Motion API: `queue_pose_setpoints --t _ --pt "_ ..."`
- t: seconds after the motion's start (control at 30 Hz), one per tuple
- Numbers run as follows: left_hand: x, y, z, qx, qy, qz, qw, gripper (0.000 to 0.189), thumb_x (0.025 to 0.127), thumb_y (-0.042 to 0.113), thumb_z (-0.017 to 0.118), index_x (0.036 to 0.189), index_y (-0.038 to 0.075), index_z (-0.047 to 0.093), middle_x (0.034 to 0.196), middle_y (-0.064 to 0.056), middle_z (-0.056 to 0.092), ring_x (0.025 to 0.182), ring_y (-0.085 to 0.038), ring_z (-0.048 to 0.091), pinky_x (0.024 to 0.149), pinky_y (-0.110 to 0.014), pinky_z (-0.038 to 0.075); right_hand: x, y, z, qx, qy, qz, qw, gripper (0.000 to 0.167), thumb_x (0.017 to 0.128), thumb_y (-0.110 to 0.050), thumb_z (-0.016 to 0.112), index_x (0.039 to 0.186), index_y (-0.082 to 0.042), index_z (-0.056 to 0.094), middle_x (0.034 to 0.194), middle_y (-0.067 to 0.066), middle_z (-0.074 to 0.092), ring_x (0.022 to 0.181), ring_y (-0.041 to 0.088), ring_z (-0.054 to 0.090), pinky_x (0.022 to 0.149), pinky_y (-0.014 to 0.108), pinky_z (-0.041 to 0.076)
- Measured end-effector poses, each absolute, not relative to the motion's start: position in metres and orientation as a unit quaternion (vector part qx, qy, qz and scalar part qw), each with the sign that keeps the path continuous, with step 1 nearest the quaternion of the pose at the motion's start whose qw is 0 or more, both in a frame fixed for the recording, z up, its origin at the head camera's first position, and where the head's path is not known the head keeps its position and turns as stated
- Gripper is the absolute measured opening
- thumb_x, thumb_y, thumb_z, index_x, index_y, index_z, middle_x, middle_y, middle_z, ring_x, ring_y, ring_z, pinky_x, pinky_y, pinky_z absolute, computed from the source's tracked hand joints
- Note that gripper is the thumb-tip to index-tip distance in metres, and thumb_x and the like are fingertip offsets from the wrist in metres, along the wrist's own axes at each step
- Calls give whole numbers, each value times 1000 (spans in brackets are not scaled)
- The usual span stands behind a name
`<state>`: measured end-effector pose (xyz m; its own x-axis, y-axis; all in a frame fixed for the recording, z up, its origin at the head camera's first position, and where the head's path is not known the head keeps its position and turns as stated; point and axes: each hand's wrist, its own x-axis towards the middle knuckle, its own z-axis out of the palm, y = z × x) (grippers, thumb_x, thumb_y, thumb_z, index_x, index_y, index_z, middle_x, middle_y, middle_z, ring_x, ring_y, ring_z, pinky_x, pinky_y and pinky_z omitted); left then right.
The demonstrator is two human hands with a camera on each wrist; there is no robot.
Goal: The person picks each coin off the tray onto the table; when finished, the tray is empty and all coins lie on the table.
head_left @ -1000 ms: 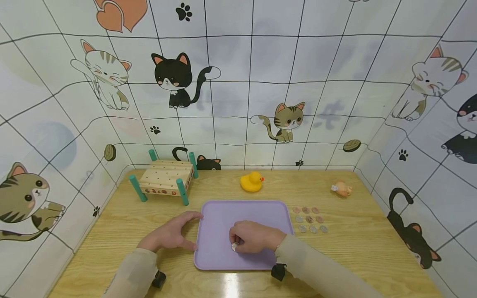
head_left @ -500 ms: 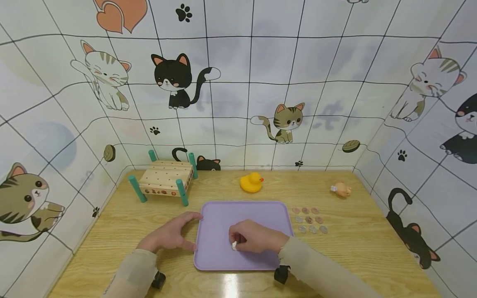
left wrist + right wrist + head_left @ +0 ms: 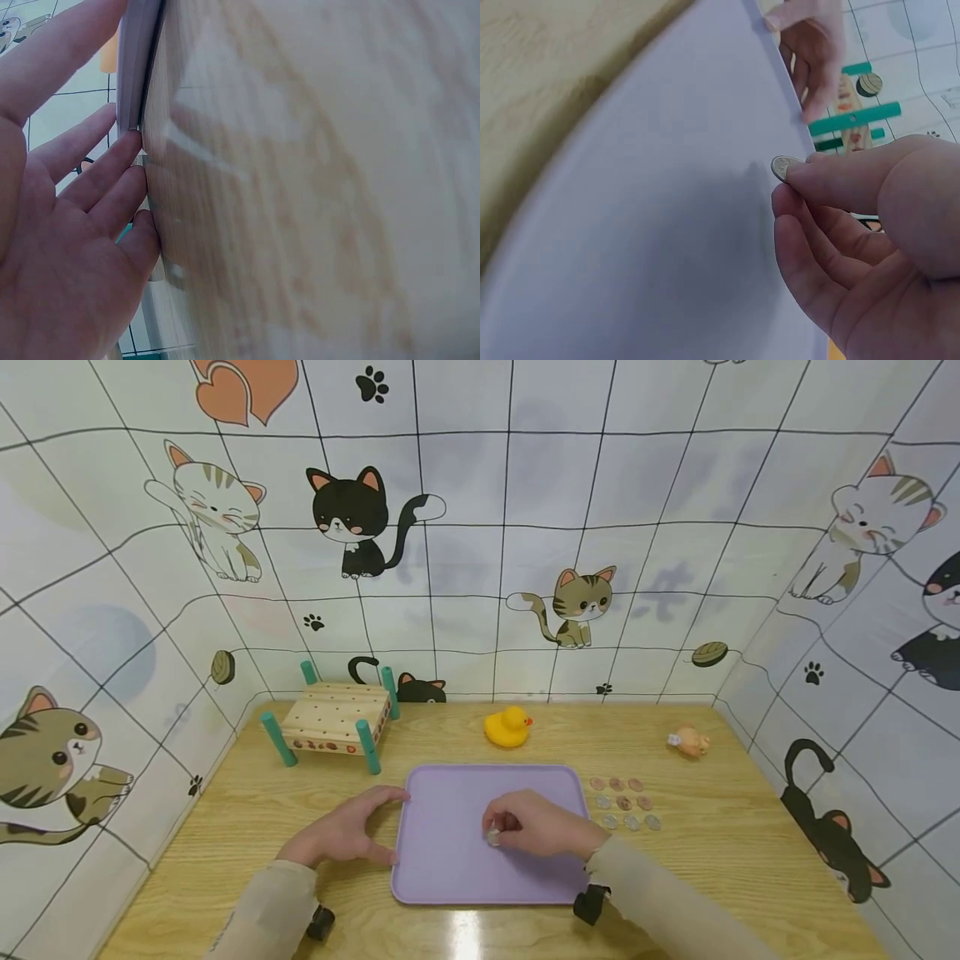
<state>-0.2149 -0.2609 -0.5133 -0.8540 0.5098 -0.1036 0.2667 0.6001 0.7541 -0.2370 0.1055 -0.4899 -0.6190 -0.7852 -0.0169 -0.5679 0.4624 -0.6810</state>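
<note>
A silver coin [image 3: 781,166] is pinched between the thumb and fingers of my right hand [image 3: 536,825], above the purple tray [image 3: 442,877]. In the right wrist view the coin stands tilted on edge, partly covered by the thumb. My left hand [image 3: 345,828] rests at the tray's left rim, thumb and fingers spread, fingertips touching the edge. The left wrist view shows its fingers [image 3: 112,169] extended along the tray side. To the right of the tray, several copper coins [image 3: 617,784] and several silver coins [image 3: 632,822] lie in rows on the table.
A yellow rubber duck [image 3: 507,727] sits behind the tray. At the back left stands a small wooden pegboard bench [image 3: 337,714] with green legs. A small peach-coloured toy [image 3: 688,742] lies at the back right. Cat-printed cloth walls [image 3: 480,552] enclose the wooden table [image 3: 735,860].
My right hand has shifted to the right and slightly away from me over the tray, still pinching the coin. The left hand has stayed at the rim.
</note>
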Motion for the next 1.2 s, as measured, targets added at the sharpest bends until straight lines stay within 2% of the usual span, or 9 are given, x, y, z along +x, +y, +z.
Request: queue_pose_setpoints --t 0.3,0.5,0.77,1.0,1.2 --pt "-215 -260 -513 219 882 388 154 93 75 34 96 153 11 50 161 -17 43 151 -45 35 122 -68 27 -248 147 -486 -416 832 -350 114 16 95 2 72 108 -7 75 92 -2 67 82 4 57 74 24 56" --pt "-215 -260 -513 219 883 385 155 93 75 34 95 153 12 50 162 -17 42 151 -45 34 122 -69 26 -248 179 -481 -372 843 -368 120 15 95 1 73 107 -7 74 93 -3 67 81 5 59 73 25 56" --pt "-215 -261 -513 210 885 383 160 93 75 34 96 154 15 50 163 -16 42 152 -45 33 122 -68 25 -243 219 -480 -326 863 -366 123 9 97 -9 75 102 -15 71 91 -5 68 77 6 63 73 25 53" --pt "-215 -260 -513 208 884 387 160 92 74 34 96 153 16 51 163 -15 42 153 -44 32 123 -68 24 -241 243 -482 -303 863 -386 125 9 96 -10 77 95 -10 68 89 -3 67 82 8 64 72 27 58" --pt "-215 -261 -513 209 885 384 158 93 74 35 96 153 16 50 163 -16 42 152 -45 33 123 -68 24 -236 261 -478 -294 866 -385 126 7 96 -7 76 97 -7 69 92 -2 68 84 9 63 72 27 57"
